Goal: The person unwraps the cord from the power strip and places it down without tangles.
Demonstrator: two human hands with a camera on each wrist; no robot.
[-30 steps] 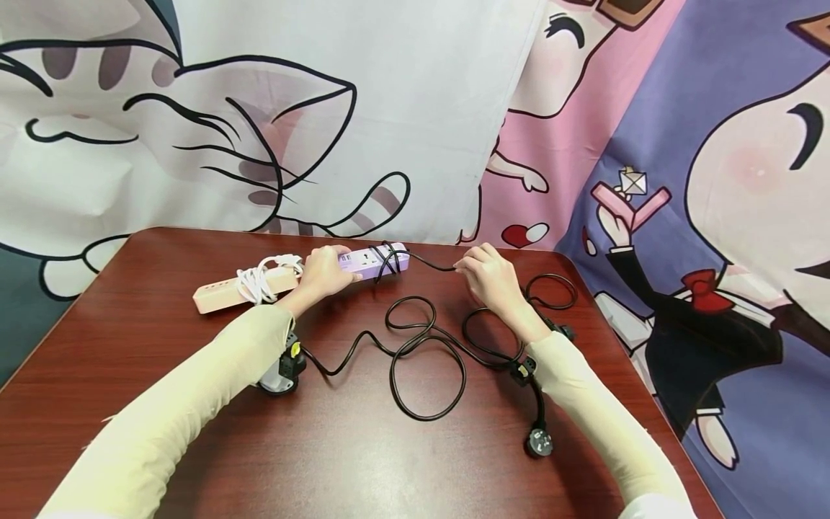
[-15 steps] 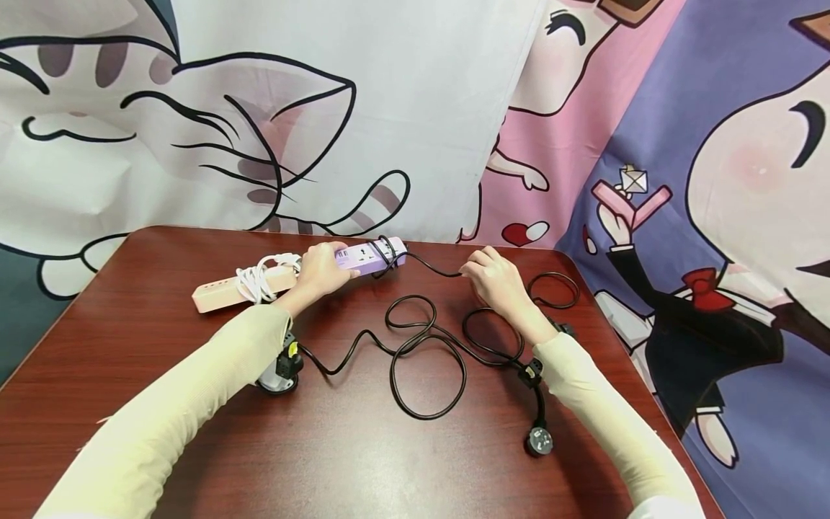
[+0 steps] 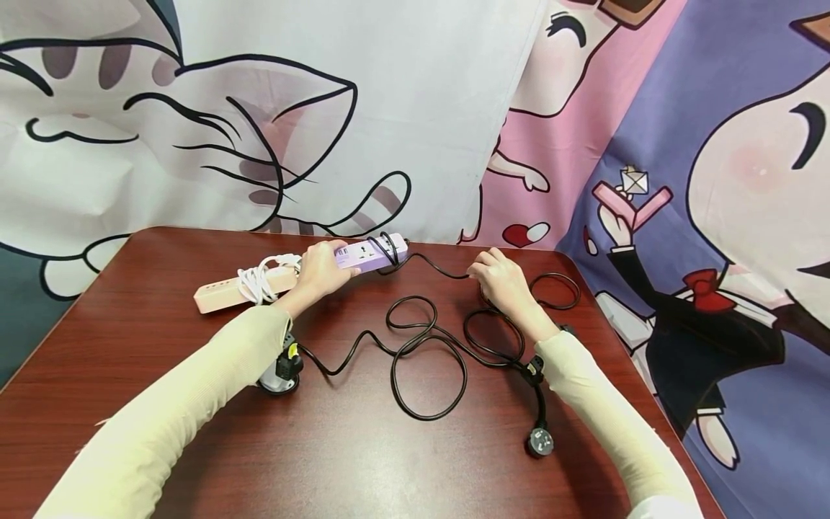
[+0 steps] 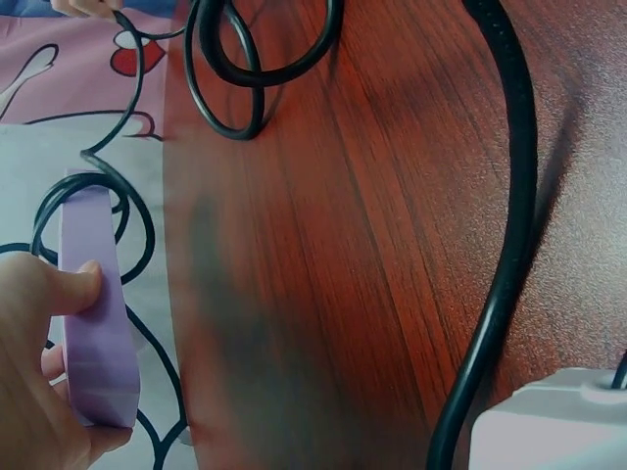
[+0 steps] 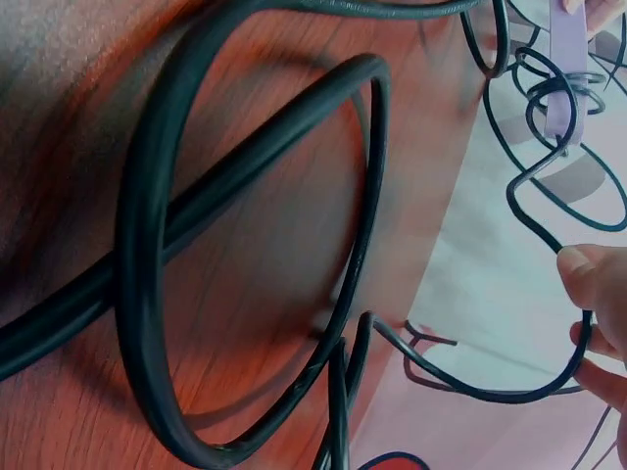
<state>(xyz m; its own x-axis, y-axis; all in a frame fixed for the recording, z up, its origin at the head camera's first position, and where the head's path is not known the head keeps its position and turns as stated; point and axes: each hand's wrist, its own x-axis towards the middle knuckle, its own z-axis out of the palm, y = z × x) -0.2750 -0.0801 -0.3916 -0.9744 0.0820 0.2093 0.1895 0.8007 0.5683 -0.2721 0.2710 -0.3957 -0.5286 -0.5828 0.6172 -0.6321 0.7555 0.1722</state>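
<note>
In the head view my left hand [image 3: 318, 270] grips one end of a purple power strip [image 3: 366, 254] near the far table edge. The left wrist view has the thumb pressed along the strip's side [image 4: 93, 255], fingers curled behind. Loops of thin black cord [image 3: 391, 249] wrap the strip's other end. My right hand [image 3: 502, 282] pinches this cord to the right, and a sagging length [image 3: 441, 269] runs between hand and strip. In the right wrist view the cord [image 5: 529, 215] passes between thumb and fingers of the right hand [image 5: 600, 299].
A peach power strip [image 3: 223, 294] wrapped in white cord [image 3: 256, 283] lies left. Thicker black cord [image 3: 428, 418] loops across the middle of the table [image 3: 363, 461], with a round black plug [image 3: 540, 442] at front right. A printed cartoon curtain [image 3: 415, 115] hangs behind.
My right hand has moved a little to the right, with the pinched cord. The loops around the purple strip have shifted and the cord sags more. My left hand keeps its grip.
</note>
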